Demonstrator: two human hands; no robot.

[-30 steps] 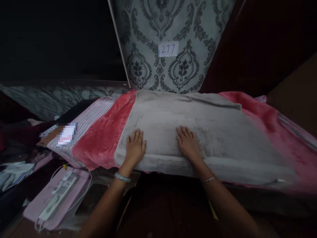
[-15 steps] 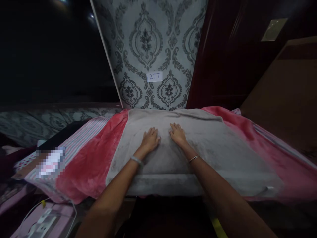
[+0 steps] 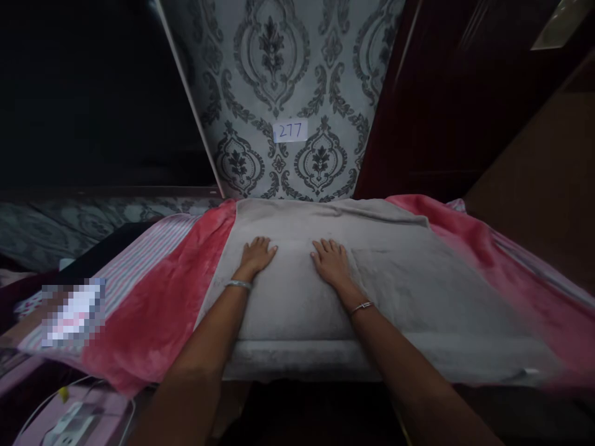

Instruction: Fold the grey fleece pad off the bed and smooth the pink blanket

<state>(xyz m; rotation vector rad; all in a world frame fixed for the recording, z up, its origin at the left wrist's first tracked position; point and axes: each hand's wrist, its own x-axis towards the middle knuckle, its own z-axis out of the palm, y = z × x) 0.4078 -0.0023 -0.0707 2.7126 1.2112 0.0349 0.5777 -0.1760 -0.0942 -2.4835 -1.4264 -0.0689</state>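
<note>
A grey plush blanket (image 3: 288, 297) is spread over a table-like surface in front of me. My left hand (image 3: 256, 255) lies flat on it, left of the middle, with the fingers spread. Palm down on the same cloth, my right hand (image 3: 332, 263) also has its fingers apart and grips nothing. Under the grey cloth a red plush blanket (image 3: 153, 310) shows on the left, and its pinkish red part comes out on the right. Some wrinkles run along the grey blanket's far edge, and its near edge hangs down at the front.
A striped cloth (image 3: 149, 248) lies beneath the red blanket at the left. A dark screen (image 3: 93, 93) stands behind it. Patterned wallpaper carries a paper label reading 277 (image 3: 290, 131). A white power strip (image 3: 72, 424) with a cable sits low at the left. A brown panel (image 3: 543, 161) stands right.
My left hand has slid left across the grey blanket, away from my right hand. The right hand has shifted slightly, its fingers now more spread. The view has moved a little closer.
</note>
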